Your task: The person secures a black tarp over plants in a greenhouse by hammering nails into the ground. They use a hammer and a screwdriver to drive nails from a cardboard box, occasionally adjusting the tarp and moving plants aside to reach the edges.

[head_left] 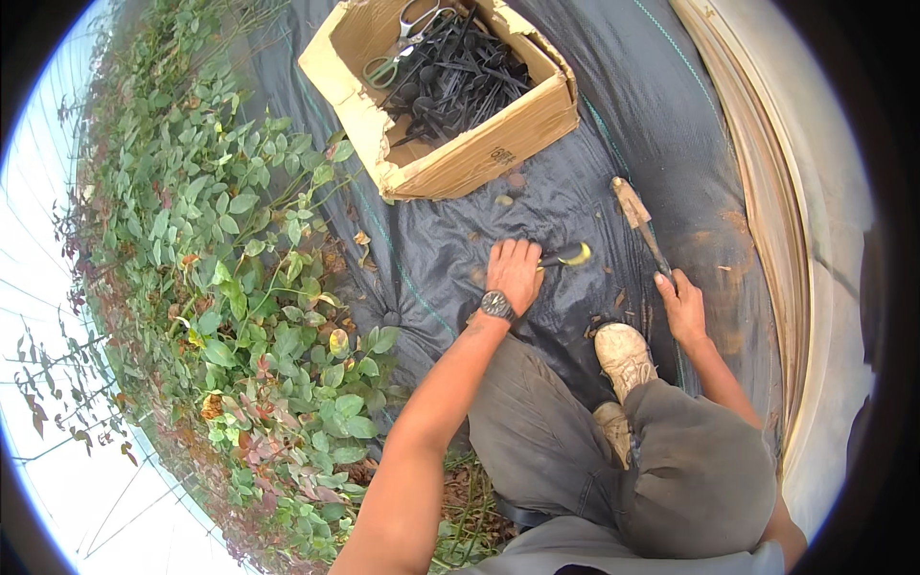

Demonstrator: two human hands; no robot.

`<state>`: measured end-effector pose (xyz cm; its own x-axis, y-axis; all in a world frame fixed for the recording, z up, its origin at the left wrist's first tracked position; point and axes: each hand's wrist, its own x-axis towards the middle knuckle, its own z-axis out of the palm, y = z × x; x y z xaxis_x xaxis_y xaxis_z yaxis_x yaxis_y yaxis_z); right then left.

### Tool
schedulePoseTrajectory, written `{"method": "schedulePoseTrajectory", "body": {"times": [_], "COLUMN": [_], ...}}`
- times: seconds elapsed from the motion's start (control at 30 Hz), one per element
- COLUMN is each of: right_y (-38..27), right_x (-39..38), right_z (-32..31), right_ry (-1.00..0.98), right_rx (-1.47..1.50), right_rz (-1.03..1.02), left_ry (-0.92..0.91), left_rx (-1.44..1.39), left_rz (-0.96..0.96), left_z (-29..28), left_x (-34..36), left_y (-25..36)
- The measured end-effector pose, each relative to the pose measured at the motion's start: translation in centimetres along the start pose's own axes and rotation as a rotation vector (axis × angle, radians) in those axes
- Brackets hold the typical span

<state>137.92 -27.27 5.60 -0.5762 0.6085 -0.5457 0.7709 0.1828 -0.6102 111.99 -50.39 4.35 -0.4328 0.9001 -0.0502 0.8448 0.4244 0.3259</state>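
My left hand (515, 273) is closed around a black handle with a yellow end (572, 256), low over the black ground sheet (431, 244). The palm covers the rest of this thing. A dark wristwatch (496, 305) sits on that wrist. On the right, my right hand (683, 307) grips the dark shaft of a short hand tool (632, 203), whose narrow, dirt-caked head points away from me; its exact kind is unclear. Beyond both hands stands an open cardboard box (489, 158) full of black plastic ground pegs (460, 81). Scissors (381, 72) with green handles lie on the pegs.
Leafy bushes (240, 287) line the left side and lean over the sheet's edge. Folded plastic film (757, 172) runs along the right. My pale, dirty shoe (625, 355) rests on the sheet near my right hand. Dry plant bits lie about.
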Motion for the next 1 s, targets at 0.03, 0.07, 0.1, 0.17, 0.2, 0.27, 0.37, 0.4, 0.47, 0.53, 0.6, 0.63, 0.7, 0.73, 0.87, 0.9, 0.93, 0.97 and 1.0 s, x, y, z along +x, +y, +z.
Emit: {"method": "schedulePoseTrajectory", "body": {"times": [0.03,0.07,0.1,0.17,0.2,0.27,0.37,0.4,0.47,0.53,0.6,0.63,0.7,0.73,0.87,0.9,0.93,0.97,1.0], "right_y": [0.3,0.5,-0.5,-0.5,0.2,1.1,0.1,0.0,-0.4,-0.8,-1.0,-1.0,-1.1,-0.8,-0.1,-0.4,-0.9,-1.5,-1.5], "right_x": [0.0,0.2,0.1,0.2,0.4,0.6,1.1,1.1,1.3,1.3,1.6,1.6,1.5,1.4,1.6,1.6,1.7,1.6,1.6], "right_z": [0.1,-0.1,-0.2,-0.1,-0.1,0.0,-1.2,-1.2,-1.2,-1.2,-1.3,-1.1,-0.6,-0.8,-0.5,-0.3,-0.3,-0.5,-0.5], "right_ry": [0.008,-0.002,-0.016,0.011,-0.047,-0.005,-0.155,-0.184,-0.24,-0.215,-0.145,-0.128,-0.142,-0.138,-0.121,-0.127,-0.132,-0.129,-0.149], "right_rx": [0.012,0.042,0.071,0.151,0.182,0.329,0.519,0.547,0.606,0.556,0.474,0.462,0.458,0.449,0.44,0.427,0.412,0.401,0.385], "right_rz": [0.013,0.022,0.037,-0.015,0.076,0.022,0.233,0.263,0.324,0.332,0.322,0.307,0.329,0.341,0.355,0.36,0.367,0.373,0.36], "left_ry": [0.005,0.01,0.009,0.122,0.117,-0.024,-0.053,-0.098,-0.089,-0.123,-0.065,-0.034,-0.101,-0.133,-0.018,0.108,0.233,0.34,0.434], "left_rx": [-0.027,-0.055,-0.055,-0.097,-0.112,-0.123,-0.017,0.023,0.066,0.105,0.122,0.098,0.041,-0.001,-0.037,-0.08,-0.124,-0.23,-0.14], "left_rz": [-0.002,-0.006,-0.062,-0.278,-0.46,-0.876,-0.791,-0.8,-0.811,-0.836,-0.807,-0.809,-0.854,-0.869,-0.865,-0.8,-0.733,-0.665,-0.486], "left_z": [-0.5,-1.2,-2.0,-2.6,-3.0,-4.0,-4.0,-3.2,-2.5,-2.1,-1.7,-1.7,-2.9,-3.4,-7.5,-8.8,-10.1,-11.8,-13.2], "left_x": [-0.7,-1.4,-2.3,-4.8,-5.6,-7.1,-8.2,-8.1,-8.4,-8.1,-7.5,-7.4,-7.9,-7.4,-5.5,-5.4,-5.0,-3.7,-2.4], "left_y": [0.2,0.0,-0.4,-2.6,-3.4,-6.2,-8.4,-8.3,-8.6,-8.3,-8.0,-7.9,-8.5,-8.1,-4.2,-3.2,-2.2,-1.0,-0.5]}}
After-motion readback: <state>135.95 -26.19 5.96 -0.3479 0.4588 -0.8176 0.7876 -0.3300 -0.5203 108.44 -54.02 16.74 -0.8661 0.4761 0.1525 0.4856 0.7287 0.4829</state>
